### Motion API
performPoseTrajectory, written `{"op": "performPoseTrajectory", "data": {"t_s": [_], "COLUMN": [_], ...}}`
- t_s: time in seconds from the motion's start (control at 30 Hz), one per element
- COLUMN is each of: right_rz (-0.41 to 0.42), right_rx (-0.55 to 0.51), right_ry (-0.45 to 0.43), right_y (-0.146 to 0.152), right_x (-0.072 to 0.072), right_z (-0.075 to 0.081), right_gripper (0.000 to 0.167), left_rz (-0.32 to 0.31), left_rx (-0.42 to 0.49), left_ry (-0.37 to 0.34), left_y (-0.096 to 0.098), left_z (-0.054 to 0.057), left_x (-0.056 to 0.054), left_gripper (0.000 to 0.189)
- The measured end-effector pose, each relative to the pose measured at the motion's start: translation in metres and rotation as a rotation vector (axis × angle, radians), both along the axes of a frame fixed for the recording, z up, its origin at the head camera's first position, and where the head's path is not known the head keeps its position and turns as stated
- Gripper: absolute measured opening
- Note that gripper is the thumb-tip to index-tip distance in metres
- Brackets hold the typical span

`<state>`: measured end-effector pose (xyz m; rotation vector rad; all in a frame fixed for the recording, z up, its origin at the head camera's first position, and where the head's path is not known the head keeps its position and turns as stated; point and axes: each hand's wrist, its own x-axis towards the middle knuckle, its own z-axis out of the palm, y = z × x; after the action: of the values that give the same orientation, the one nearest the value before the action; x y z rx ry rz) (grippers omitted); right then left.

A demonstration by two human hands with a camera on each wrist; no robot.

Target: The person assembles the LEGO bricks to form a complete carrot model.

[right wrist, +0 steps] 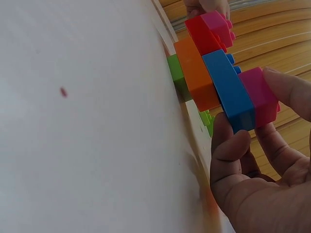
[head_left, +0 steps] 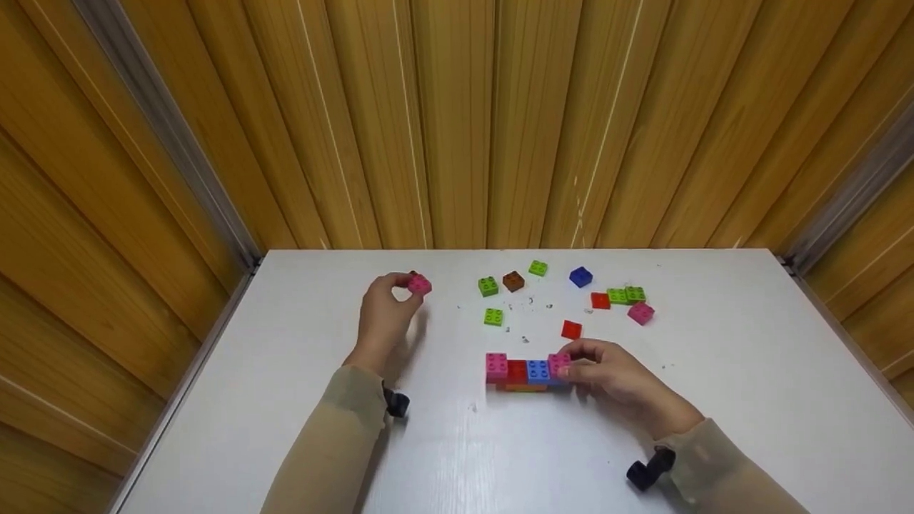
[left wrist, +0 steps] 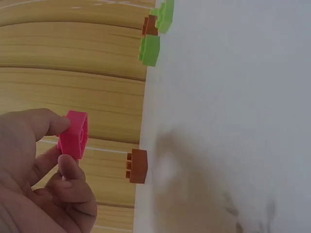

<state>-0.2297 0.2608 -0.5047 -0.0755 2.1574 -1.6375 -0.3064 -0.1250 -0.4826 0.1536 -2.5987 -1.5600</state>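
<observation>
The left hand (head_left: pixel 383 314) pinches a pink plastic brick (head_left: pixel 420 284); the right hand (head_left: pixel 620 378) grips a multicoloured plastic-brick structure (head_left: pixel 535 371) that lopsided pressing could topple.

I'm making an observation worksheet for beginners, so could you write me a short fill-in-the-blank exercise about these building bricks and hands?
1. The left hand pinches a ____ toy building brick.
2. The right hand holds an assembly whose orange brick lies beneath a red brick and a second brick coloured ____.
3. The assembly shows exactly ____ pink bricks.
4. The loose brick nearest the left hand is ____.

Missing words: pink; blue; two; brown.
</observation>
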Motion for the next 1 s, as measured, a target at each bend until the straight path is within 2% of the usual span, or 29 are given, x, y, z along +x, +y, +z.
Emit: {"op": "performPoseTrajectory", "data": {"t_s": [0.13, 0.4, 0.53, 0.77, 1.0], "right_rz": [0.003, 0.029, 0.037, 0.045, 0.038], "right_rx": [-0.006, -0.005, -0.013, -0.027, -0.041], "right_ry": [0.0, 0.029, 0.035, 0.025, 0.025], "right_y": [-0.001, -0.001, 0.002, 0.005, 0.001], "right_x": [0.0, -0.003, 0.0, 0.002, 0.004], "right_z": [0.0, -0.001, -0.003, -0.001, -0.001], "right_gripper": [0.039, 0.037, 0.036, 0.035, 0.036], "left_rz": [-0.027, -0.132, -0.187, -0.295, -0.377], "left_rx": [0.047, -0.045, -0.047, -0.014, 0.006], "left_ry": [-0.003, 0.124, 0.153, 0.157, 0.124], "left_y": [0.014, 0.038, 0.048, 0.058, 0.065], "left_z": [0.011, 0.028, 0.03, 0.031, 0.021], "left_x": [0.01, 0.02, 0.031, 0.047, 0.061], "left_gripper": [0.044, 0.037, 0.035, 0.031, 0.03]}}
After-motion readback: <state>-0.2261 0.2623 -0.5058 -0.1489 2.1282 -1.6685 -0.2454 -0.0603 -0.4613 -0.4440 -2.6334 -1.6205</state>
